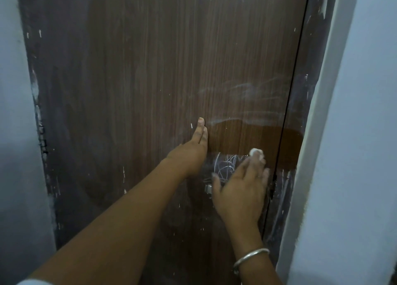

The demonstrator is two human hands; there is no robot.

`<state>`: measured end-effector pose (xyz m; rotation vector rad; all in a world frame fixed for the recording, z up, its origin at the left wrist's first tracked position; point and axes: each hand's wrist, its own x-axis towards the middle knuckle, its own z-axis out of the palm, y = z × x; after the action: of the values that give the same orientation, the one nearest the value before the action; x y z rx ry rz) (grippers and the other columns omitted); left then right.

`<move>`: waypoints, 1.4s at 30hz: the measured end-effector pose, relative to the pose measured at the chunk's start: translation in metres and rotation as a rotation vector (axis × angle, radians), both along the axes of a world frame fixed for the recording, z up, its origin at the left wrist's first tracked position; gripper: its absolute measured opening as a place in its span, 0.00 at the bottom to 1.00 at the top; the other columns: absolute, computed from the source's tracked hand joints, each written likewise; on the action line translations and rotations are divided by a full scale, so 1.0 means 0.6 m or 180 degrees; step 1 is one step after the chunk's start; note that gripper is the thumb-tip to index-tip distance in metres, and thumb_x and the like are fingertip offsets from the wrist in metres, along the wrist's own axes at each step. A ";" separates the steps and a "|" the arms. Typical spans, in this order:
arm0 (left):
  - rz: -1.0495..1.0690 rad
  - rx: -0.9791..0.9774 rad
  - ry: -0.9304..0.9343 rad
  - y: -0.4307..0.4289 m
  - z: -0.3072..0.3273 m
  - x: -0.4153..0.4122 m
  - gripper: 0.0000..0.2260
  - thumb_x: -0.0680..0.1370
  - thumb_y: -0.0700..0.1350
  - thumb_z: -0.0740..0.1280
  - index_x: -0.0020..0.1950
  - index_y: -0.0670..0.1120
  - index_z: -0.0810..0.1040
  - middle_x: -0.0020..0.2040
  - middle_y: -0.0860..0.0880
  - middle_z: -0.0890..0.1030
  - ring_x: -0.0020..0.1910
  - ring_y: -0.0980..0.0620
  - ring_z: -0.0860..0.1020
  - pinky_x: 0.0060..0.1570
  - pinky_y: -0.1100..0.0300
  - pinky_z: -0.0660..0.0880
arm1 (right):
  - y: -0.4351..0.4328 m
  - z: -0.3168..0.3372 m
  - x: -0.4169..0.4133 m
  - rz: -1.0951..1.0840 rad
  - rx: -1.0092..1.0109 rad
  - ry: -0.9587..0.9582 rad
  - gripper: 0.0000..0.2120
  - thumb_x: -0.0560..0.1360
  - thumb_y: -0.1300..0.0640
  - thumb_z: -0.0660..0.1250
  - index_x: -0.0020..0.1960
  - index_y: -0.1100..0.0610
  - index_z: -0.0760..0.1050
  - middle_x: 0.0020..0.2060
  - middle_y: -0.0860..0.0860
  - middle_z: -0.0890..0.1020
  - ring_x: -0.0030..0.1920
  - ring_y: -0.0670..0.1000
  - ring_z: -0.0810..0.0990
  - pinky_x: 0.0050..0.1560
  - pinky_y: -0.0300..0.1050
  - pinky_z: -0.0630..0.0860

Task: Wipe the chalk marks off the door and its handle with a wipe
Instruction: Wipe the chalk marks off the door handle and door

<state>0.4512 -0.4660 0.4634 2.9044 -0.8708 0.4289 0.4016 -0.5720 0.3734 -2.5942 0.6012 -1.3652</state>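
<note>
A brown wood-grain door (150, 80) fills the view. White chalk scribbles (225, 165) sit just above the metal handle (208, 188), which is mostly hidden behind my right hand. A darker wet patch (242, 136) lies above the scribbles, with faint chalk smears (242, 93) higher up. My left hand (194, 147) presses flat on the door with straight fingers, left of the wet patch. My right hand (240, 188) presses a small white wipe (256, 153) against the door under its fingertips, at the right edge of the scribbles.
The dark door frame (300, 113) runs down the right, streaked with chalk near its lower part (283, 183). Pale walls (365, 134) stand on both sides. A silver bangle (250, 258) circles my right wrist.
</note>
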 end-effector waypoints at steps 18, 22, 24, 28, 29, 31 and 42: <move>-0.0090 -0.0072 -0.0037 0.007 -0.002 0.012 0.41 0.74 0.30 0.61 0.75 0.41 0.34 0.71 0.47 0.23 0.62 0.41 0.72 0.48 0.55 0.73 | 0.037 -0.010 0.030 -0.0076 -0.0351 0.0163 0.44 0.65 0.41 0.72 0.68 0.71 0.64 0.69 0.68 0.65 0.70 0.63 0.65 0.70 0.58 0.49; -0.0044 -0.0061 -0.0076 0.004 -0.005 0.007 0.41 0.75 0.32 0.63 0.75 0.41 0.34 0.72 0.47 0.24 0.62 0.44 0.72 0.55 0.53 0.72 | 0.044 -0.009 0.037 -0.0076 -0.0103 0.0001 0.45 0.66 0.41 0.71 0.69 0.72 0.61 0.71 0.67 0.61 0.72 0.63 0.60 0.71 0.57 0.48; -0.0047 -0.0043 -0.0087 0.005 -0.006 0.008 0.42 0.74 0.32 0.64 0.75 0.41 0.34 0.72 0.47 0.24 0.61 0.44 0.72 0.56 0.52 0.71 | 0.049 -0.011 0.045 0.0031 -0.0225 0.0051 0.46 0.66 0.42 0.71 0.69 0.73 0.60 0.71 0.68 0.60 0.72 0.64 0.58 0.72 0.56 0.48; -0.0080 -0.0084 -0.0072 0.006 -0.008 0.013 0.45 0.73 0.33 0.67 0.75 0.41 0.34 0.71 0.48 0.23 0.65 0.44 0.70 0.60 0.50 0.70 | 0.043 -0.015 0.044 -0.0039 -0.0360 0.0003 0.45 0.67 0.41 0.70 0.70 0.71 0.61 0.71 0.67 0.61 0.72 0.63 0.60 0.71 0.59 0.49; -0.0085 -0.0087 -0.0071 0.006 -0.009 0.014 0.46 0.73 0.34 0.67 0.75 0.41 0.33 0.71 0.48 0.23 0.65 0.44 0.70 0.60 0.50 0.71 | 0.043 -0.014 0.043 -0.0082 -0.0283 -0.0011 0.45 0.67 0.41 0.70 0.70 0.71 0.60 0.71 0.67 0.61 0.72 0.63 0.60 0.71 0.59 0.50; -0.0115 -0.0098 -0.0108 0.006 -0.011 0.016 0.45 0.73 0.33 0.67 0.75 0.41 0.34 0.71 0.48 0.23 0.64 0.45 0.71 0.58 0.51 0.71 | 0.049 -0.012 0.044 -0.0047 -0.0206 0.0028 0.46 0.66 0.42 0.71 0.70 0.72 0.59 0.71 0.68 0.59 0.72 0.64 0.58 0.72 0.59 0.50; -0.0361 -0.0279 -0.0048 0.015 -0.013 0.030 0.42 0.74 0.33 0.64 0.75 0.43 0.34 0.72 0.50 0.24 0.67 0.43 0.68 0.55 0.55 0.73 | 0.066 -0.023 0.060 0.0175 -0.0482 0.0157 0.46 0.64 0.42 0.72 0.70 0.71 0.62 0.72 0.67 0.59 0.72 0.64 0.58 0.72 0.58 0.49</move>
<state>0.4694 -0.4571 0.4553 2.7596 -0.9866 0.4676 0.4378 -0.5324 0.3596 -2.7478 0.4454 -1.3842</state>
